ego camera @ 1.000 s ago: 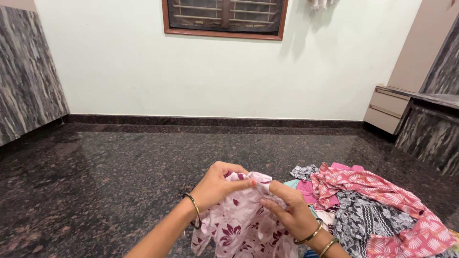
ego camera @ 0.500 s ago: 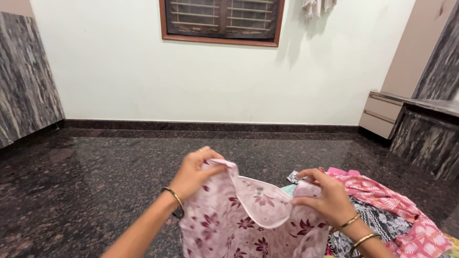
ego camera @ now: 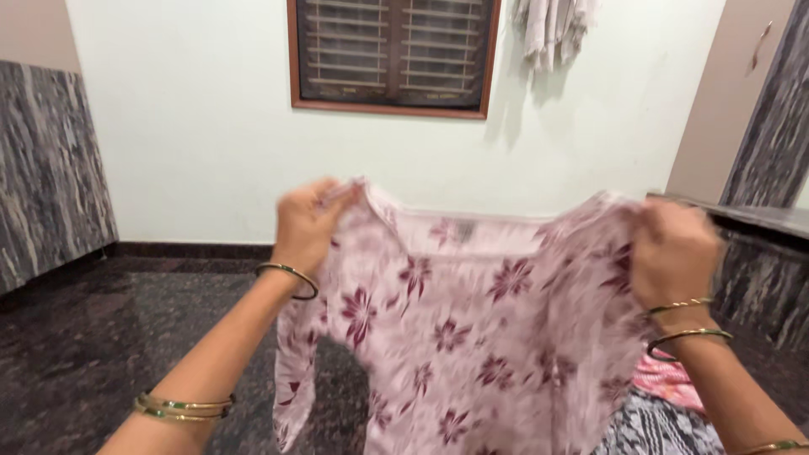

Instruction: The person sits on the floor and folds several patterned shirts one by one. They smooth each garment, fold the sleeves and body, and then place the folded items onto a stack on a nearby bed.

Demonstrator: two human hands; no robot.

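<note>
A pale pink top (ego camera: 472, 337) with dark red flowers hangs spread out in front of me, neckline up. My left hand (ego camera: 308, 226) grips its left shoulder and my right hand (ego camera: 674, 253) grips its right shoulder, both raised to about chest height. One sleeve dangles down at the lower left. Gold bangles circle both wrists. The garment is blurred by motion and hides most of what lies behind it.
A heap of patterned clothes (ego camera: 666, 404), pink and black-and-white, lies on the dark granite floor (ego camera: 76, 354) at the lower right. A barred window (ego camera: 392, 55) sits in the white wall ahead, with a cloth (ego camera: 552, 29) hanging beside it. A dark stone counter (ego camera: 758, 253) stands on the right.
My hands have moved apart and upward, lifting the bunched pink top off the pile and stretching it open by the shoulders. The view has tilted up toward the wall.
</note>
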